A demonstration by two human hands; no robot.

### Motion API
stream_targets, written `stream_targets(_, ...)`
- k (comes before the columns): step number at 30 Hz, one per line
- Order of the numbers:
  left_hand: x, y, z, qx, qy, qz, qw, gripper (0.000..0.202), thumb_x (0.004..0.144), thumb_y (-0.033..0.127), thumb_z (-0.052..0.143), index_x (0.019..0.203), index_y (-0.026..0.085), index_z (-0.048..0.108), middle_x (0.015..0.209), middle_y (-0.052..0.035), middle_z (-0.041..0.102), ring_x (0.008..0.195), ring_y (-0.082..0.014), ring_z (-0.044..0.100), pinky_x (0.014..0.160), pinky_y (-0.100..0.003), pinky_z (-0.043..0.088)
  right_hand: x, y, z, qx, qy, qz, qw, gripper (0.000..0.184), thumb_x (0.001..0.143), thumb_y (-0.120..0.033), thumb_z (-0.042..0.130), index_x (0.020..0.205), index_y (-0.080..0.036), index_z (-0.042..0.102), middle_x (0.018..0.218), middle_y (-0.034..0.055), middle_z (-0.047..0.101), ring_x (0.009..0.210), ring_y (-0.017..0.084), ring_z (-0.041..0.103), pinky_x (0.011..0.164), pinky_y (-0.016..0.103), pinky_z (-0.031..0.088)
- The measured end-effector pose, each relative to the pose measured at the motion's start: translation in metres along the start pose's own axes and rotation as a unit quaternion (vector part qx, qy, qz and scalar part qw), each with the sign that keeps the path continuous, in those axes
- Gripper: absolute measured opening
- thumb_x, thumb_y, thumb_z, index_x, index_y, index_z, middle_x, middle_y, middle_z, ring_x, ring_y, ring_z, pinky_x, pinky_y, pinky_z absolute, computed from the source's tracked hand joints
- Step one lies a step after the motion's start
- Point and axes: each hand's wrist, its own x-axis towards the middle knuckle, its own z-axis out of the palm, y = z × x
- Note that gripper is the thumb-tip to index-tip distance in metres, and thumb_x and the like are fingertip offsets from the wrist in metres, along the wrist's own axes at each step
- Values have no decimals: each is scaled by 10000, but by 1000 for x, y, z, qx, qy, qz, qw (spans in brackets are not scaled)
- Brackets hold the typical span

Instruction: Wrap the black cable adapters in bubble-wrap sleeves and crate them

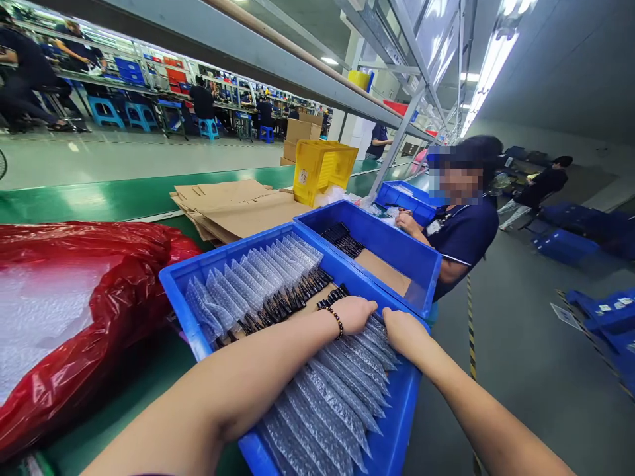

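Inside the near blue bin (198, 340) stand two rows of clear bubble-wrap bags (317, 403), packed upright and leaning on one another. Black slim parts (290, 301) stick out of the bags along the middle, over a strip of brown cardboard. My left hand (354, 315), with a beaded bracelet on its wrist, is closed at the far end of the right-hand row. Beside it, my right hand (404, 334) is closed by the bin's right wall. Both sets of fingertips pinch at the top of the rearmost bubble-wrap bag (376, 325), which the hands partly cover.
A second blue bin (421, 264) with black parts and cardboard adjoins the far side. A red plastic bag (124, 291) of bubble wrap lies left. Flattened cardboard (243, 205) and a yellow crate (322, 172) stand behind. A co-worker (464, 218) works at the right.
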Motion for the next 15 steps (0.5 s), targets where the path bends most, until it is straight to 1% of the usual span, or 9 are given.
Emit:
stream_targets(3, 3, -2, 3, -10, 0, -22, 1000, 245, 697, 100, 496, 932, 159, 531, 865, -95, 658, 821, -220, 622, 677, -288, 474, 2, 4, 1, 6, 2, -11, 1000, 253, 742, -12, 395, 924, -86, 555, 857, 164, 674, 811, 245, 652, 634, 292, 434)
stream_targets(6, 3, 0, 3, -15, 3, -42, 999, 244, 690, 102, 505, 922, 167, 540, 841, -75, 661, 801, -208, 622, 653, -267, 467, 3, 7, 2, 10, 7, -10, 1000, 233, 745, -27, 406, 908, -100, 556, 856, 154, 675, 809, 240, 651, 628, 281, 420)
stream_targets(9, -1, -2, -7, -13, 15, -69, 997, 231, 700, 106, 506, 914, 179, 554, 838, -54, 665, 801, -194, 620, 663, -255, 460, -2, 13, 0, 29, 25, 6, 999, 160, 789, -88, 424, 878, -115, 555, 824, 136, 678, 787, 224, 651, 614, 265, 412)
stream_targets(10, -3, -4, -13, -10, 24, -84, 996, 229, 714, 108, 496, 924, 179, 556, 859, -56, 664, 817, -194, 617, 683, -260, 459, -7, 16, -1, 38, 46, 17, 998, 137, 802, -117, 434, 871, -120, 552, 808, 128, 678, 769, 222, 652, 604, 264, 413)
stream_targets(12, -7, -14, -30, -4, 48, -125, 991, 236, 752, 116, 457, 961, 168, 554, 928, -82, 655, 864, -208, 606, 729, -287, 453, -22, 20, -3, 60, 121, 43, 990, 105, 812, -172, 459, 850, -134, 549, 777, 107, 675, 720, 217, 652, 575, 265, 421)
stream_targets(14, -12, -24, -50, 0, 71, -172, 983, 254, 790, 128, 405, 1001, 143, 547, 992, -122, 636, 906, -229, 593, 755, -319, 448, -46, 21, -3, 97, 239, 41, 965, 102, 820, -209, 463, 819, -155, 549, 745, 76, 669, 662, 201, 647, 546, 266, 438)
stream_targets(15, -16, -28, -60, -1, 76, -188, 979, 264, 805, 137, 382, 1013, 135, 545, 1002, -133, 633, 912, -233, 590, 755, -326, 449, -60, 18, -2, 124, 304, 19, 944, 107, 826, -220, 460, 810, -164, 550, 738, 64, 667, 651, 193, 645, 547, 269, 454)
